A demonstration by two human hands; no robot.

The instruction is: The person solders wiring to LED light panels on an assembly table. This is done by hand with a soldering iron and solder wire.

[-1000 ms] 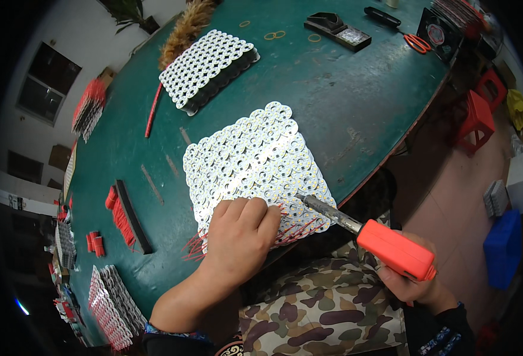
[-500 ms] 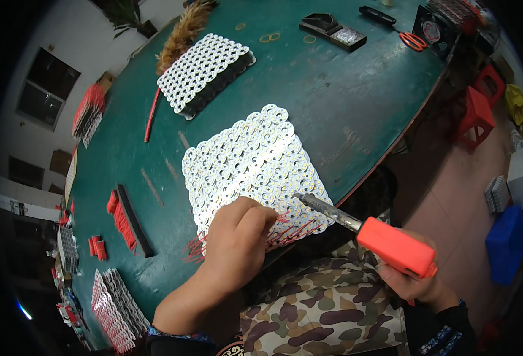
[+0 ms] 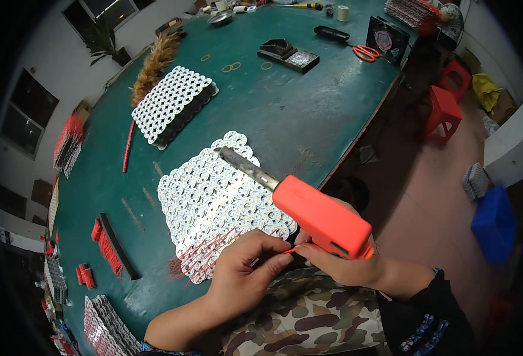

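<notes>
A panel of round white LED boards lies flat on the green table in front of me. Thin red wires lie across its near part. My left hand is pinched at the panel's near right corner on a short bundle of red wire. Against the other end of this bundle rest the fingertips of my right hand. That same hand grips a soldering iron with a bright red body. Its dark metal tip points away to the left, over the panel's far part; whether it touches the boards I cannot tell.
Farther back sits a stack of white boards beside a feather duster. A black soldering tray, red-handled scissors and a fan stand beyond. A brush-like strip with red wires lies left. Red stools are at right.
My right hand has come left to meet my left hand, which has moved right with the wire. The iron's tip has swung from the panel's near right to its far part. My view has shifted.
</notes>
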